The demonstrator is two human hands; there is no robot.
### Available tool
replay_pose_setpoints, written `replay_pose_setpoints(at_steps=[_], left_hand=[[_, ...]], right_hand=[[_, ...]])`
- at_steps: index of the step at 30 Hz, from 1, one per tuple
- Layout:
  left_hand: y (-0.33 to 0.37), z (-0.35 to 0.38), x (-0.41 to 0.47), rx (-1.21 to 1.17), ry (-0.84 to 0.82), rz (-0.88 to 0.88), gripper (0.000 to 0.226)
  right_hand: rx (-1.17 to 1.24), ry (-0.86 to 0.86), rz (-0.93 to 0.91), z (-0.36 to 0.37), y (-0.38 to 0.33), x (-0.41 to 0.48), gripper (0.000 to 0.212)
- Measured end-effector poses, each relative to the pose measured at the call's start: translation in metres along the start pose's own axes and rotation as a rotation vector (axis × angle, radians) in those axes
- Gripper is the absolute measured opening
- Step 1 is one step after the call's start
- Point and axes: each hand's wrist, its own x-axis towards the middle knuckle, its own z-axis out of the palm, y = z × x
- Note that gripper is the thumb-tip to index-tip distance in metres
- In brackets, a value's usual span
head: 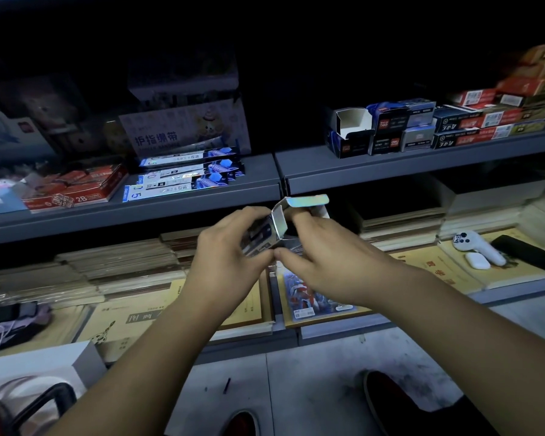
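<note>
Both hands meet in the air just in front of the upper shelf's front edge, above the books on the lower shelf. The left hand [224, 253] wraps its curled fingers round the closed end of a small dark printed cardboard box [258, 237]. The right hand [321, 256] pinches the open end, thumb underneath touching the left thumb, forefinger hooked over the mouth. The box's long axis runs from lower left up to the right, so its mouth faces the right hand, which is the nearer one to work it. The shiny silver lid flap [306, 200] stands lifted above that mouth. What is inside cannot be seen.

The room is a dim shop aisle with a scuffed grey floor [296, 388]. The grey metal upper shelf [390, 162] carries stacked dark blue and red pen cartons [453, 121] toward its right end and flat blue blister packs [183, 177] left of the middle. The lower shelf [337, 328] holds piles of yellow exercise books [132, 319]. Near its right end lie a white handheld controller [475, 247] and a black phone [529, 253].
</note>
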Motion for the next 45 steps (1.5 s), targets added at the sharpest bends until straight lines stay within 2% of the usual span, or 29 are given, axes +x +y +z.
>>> replay_pose_setpoints(at_steps=[3,5,9,11,14,18,22,29,34,39,45], left_hand=[[-0.001,-0.001,-0.002,-0.076,-0.011,-0.079,0.049],[-0.007,-0.002,-0.002,-0.141,-0.012,-0.153,0.050],[-0.013,-0.005,-0.002,-0.297,-0.025,-0.313,0.061],[-0.012,-0.005,0.000,-0.402,-0.052,-0.334,0.072],[-0.006,-0.005,0.001,-0.530,-0.115,-0.327,0.076],[0.001,-0.003,0.000,-0.593,-0.169,-0.313,0.066],[0.001,-0.004,0.000,-0.623,-0.161,-0.334,0.063],[0.003,-0.008,0.003,-0.661,-0.178,-0.356,0.059],[0.002,-0.009,0.003,-0.725,-0.219,-0.371,0.059],[0.001,-0.008,0.002,-0.714,-0.251,-0.369,0.059],[0.000,-0.007,0.002,-0.693,-0.229,-0.346,0.078]], right_hand=[[-0.223,0.156,-0.074,-0.007,-0.002,0.000,0.036],[-0.254,0.254,-0.119,-0.011,0.003,0.002,0.036],[0.082,0.493,-0.108,-0.010,0.020,0.006,0.019],[0.243,0.554,-0.036,-0.007,0.026,0.009,0.020],[0.496,0.478,0.001,-0.004,0.027,0.012,0.020],[0.623,0.423,0.014,-0.002,0.026,0.012,0.023],[0.640,0.433,0.002,-0.004,0.025,0.013,0.012],[0.779,0.363,-0.001,-0.004,0.027,0.014,0.009],[0.945,0.420,-0.001,-0.005,0.027,0.014,0.026],[0.950,0.443,0.021,-0.004,0.029,0.015,0.007],[0.933,0.426,0.050,-0.004,0.032,0.017,0.007]])
